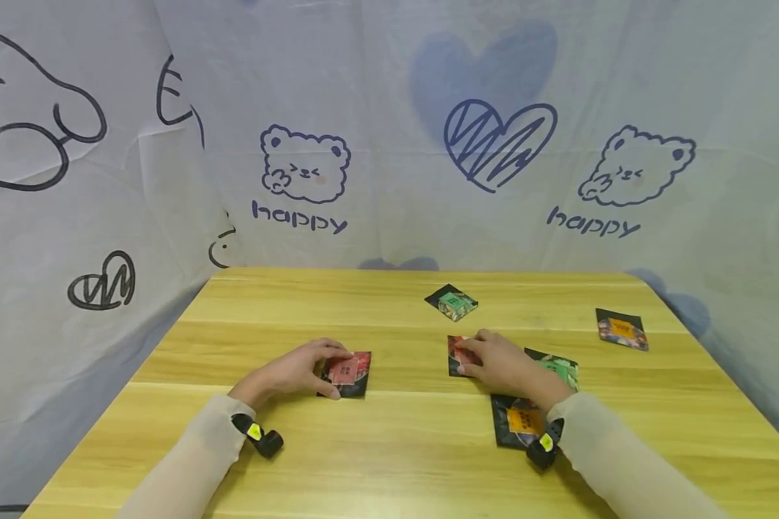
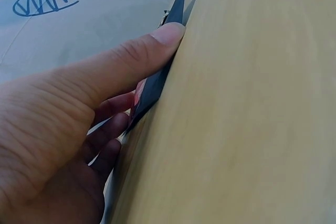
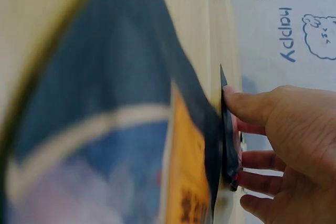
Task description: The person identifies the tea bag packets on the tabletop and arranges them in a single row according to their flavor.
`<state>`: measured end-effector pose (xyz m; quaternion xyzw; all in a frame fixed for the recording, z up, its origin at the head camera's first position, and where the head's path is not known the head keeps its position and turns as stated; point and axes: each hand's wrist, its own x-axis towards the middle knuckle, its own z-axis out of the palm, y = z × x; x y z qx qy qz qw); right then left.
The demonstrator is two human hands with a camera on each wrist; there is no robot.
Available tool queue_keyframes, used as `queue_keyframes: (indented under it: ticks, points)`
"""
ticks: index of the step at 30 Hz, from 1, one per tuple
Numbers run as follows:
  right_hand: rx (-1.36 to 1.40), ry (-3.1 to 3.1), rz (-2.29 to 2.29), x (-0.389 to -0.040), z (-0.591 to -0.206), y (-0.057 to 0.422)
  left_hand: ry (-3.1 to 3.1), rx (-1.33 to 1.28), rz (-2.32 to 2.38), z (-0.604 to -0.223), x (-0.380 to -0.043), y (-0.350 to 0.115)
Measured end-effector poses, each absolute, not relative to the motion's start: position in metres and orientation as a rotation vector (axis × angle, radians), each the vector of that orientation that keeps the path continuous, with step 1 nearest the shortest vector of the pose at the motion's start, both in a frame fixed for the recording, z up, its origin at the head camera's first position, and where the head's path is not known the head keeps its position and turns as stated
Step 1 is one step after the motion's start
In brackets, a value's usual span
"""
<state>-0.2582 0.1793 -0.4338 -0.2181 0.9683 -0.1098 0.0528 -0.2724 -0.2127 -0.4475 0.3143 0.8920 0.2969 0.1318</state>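
In the head view, my left hand [image 1: 298,370] holds a flat black packet with a red label [image 1: 346,373] on the table's left half. Its thumb [image 2: 157,40] lies along the near edge in the left wrist view, with the other fingers at the far side. Right of centre, my right hand [image 1: 503,366] grips a smaller-looking red-labelled packet [image 1: 454,365], partly hidden by the fingers. The right wrist view shows that packet edge-on, between thumb [image 3: 247,103] and fingers. Beneath the right wrist lie an orange-labelled packet [image 1: 508,427] and a green-labelled packet [image 1: 563,367].
Another green-labelled packet [image 1: 453,302] lies near the back of the wooden table [image 1: 389,461]. Toward the right edge is a second orange-labelled packet [image 1: 622,329]. A white cloth with drawings [image 1: 389,108] hangs behind and at the sides.
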Motion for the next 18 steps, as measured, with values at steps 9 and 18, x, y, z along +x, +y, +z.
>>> queue_keyframes:
  ticks: [9, 18]
  points:
    - [-0.742, 2.97, -0.246, -0.247, -0.429, 0.159, 2.6, 0.909, 0.858, -0.452, -0.274, -0.213]
    - [-0.706, 3.001, -0.293, -0.241, -0.436, 0.137, 2.598, 0.891, 0.86, -0.453, -0.273, -0.214]
